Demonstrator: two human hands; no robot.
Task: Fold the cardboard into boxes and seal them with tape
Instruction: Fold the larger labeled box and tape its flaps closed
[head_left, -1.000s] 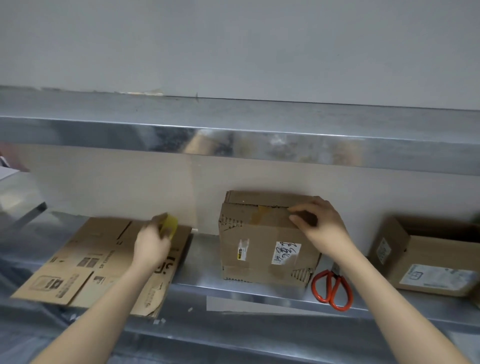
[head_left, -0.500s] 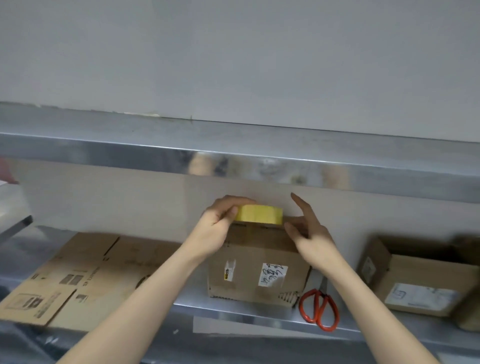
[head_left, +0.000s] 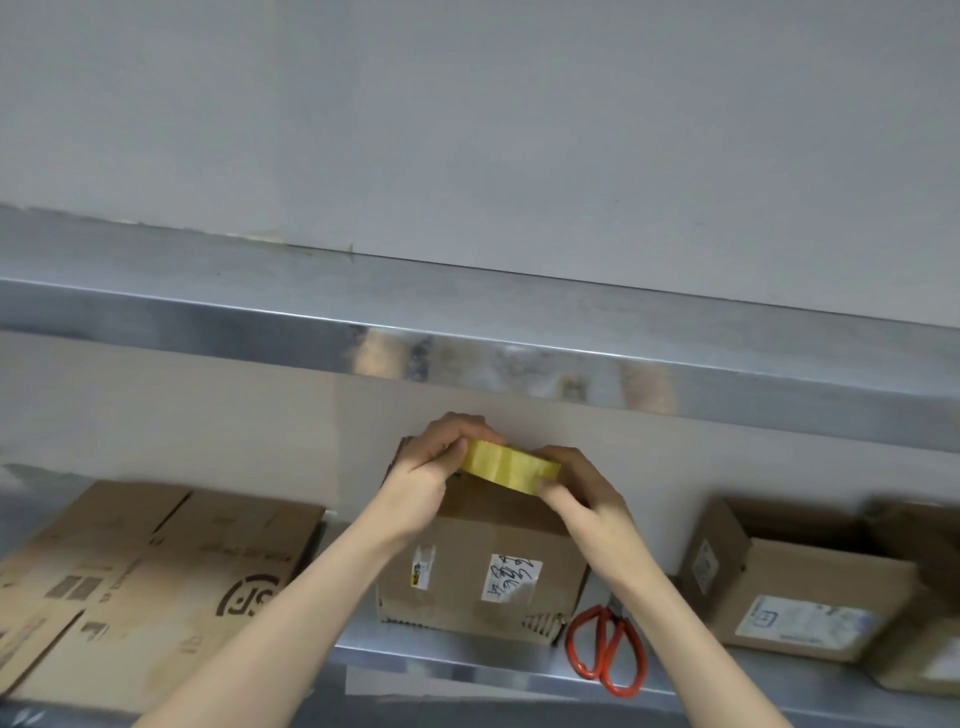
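Gripping tape (head_left: 511, 466), left hand (head_left: 422, 486) and right hand (head_left: 587, 493) half-hide the box (head_left: 457, 551).

We see yellow tape (head_left: 511, 467) tilted just above the closed, labelled box (head_left: 483, 566) at centre; flat cardboard (head_left: 150, 582) lies left, an open box (head_left: 795, 587) right.

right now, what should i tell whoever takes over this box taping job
Left hand and right hand both grip the yellow tape roll over the folded box on the metal shelf.
Flat cardboard lies to its left, red scissors just right, an open box further right.
Done: middle box folded.
Left: seal its top with tape, cut, then fold the flat cardboard.
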